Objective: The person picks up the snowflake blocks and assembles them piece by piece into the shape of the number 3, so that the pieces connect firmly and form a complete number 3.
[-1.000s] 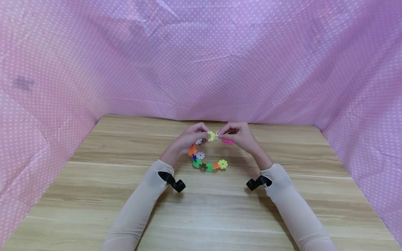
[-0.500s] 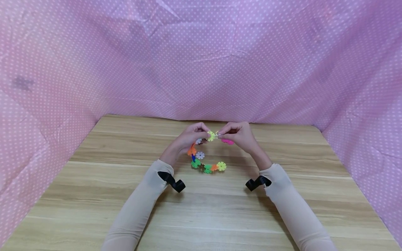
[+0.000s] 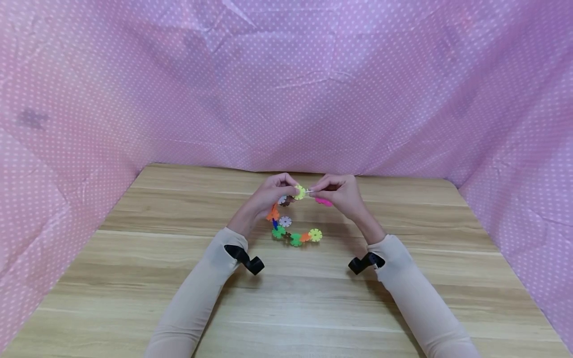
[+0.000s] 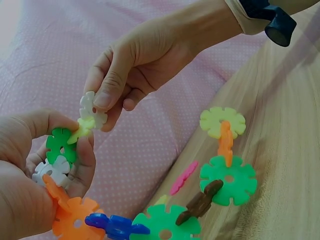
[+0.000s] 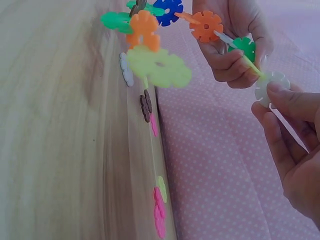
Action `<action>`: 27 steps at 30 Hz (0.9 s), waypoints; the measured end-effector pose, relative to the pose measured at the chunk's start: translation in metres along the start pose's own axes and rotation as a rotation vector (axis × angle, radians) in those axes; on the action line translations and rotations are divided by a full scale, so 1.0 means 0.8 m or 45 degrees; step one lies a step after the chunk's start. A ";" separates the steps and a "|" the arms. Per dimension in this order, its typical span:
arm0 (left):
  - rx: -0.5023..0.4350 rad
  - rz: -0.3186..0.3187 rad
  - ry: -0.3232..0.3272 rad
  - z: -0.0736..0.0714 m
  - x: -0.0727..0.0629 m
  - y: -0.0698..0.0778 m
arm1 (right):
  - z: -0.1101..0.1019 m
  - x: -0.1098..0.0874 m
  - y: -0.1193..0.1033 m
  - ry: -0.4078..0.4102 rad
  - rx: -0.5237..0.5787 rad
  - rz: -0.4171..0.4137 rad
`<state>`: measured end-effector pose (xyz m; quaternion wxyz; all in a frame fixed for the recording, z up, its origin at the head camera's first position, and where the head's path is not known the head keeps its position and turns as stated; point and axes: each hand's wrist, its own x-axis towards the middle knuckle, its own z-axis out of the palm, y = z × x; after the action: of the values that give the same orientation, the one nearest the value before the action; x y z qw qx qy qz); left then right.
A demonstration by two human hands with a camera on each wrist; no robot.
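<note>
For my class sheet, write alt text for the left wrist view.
A left hand pinches a yellow disc in a curved chain of colourful flower-shaped discs, while the right hand pinches a white disc meeting it. Behind are a wooden table and pink dotted cloth.

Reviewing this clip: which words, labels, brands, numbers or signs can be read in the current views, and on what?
None can be read in any view.
Held yellow disc and white disc: no lettering visible.
Black wrist cameras: no lettering can be made out.
Grey patch on the pink dotted cloth: too blurred to tell.
</note>
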<state>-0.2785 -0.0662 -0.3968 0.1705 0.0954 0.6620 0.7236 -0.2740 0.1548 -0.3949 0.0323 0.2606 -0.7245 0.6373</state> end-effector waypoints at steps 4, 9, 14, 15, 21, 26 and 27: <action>0.007 -0.008 0.011 0.000 -0.002 0.001 | 0.003 -0.001 -0.002 0.006 -0.028 -0.012; -0.002 -0.001 0.020 0.000 -0.003 0.003 | 0.006 -0.001 -0.004 0.038 -0.012 -0.021; -0.011 0.010 0.032 0.001 -0.004 0.005 | 0.006 -0.002 -0.004 0.067 0.035 -0.022; -0.010 0.011 0.033 0.001 -0.004 0.005 | 0.006 -0.002 -0.004 0.070 0.042 -0.020; -0.006 0.014 0.032 0.002 -0.005 0.008 | 0.005 -0.001 -0.005 0.073 0.072 -0.015; -0.018 0.028 0.034 0.003 -0.006 0.009 | 0.005 -0.001 -0.006 0.074 0.071 -0.034; -0.021 0.034 0.034 0.003 -0.005 0.009 | 0.005 -0.001 -0.006 0.075 0.069 -0.041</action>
<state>-0.2746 -0.0664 -0.3891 0.1529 0.0931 0.6568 0.7325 -0.2702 0.1510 -0.3920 0.0567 0.2542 -0.7014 0.6635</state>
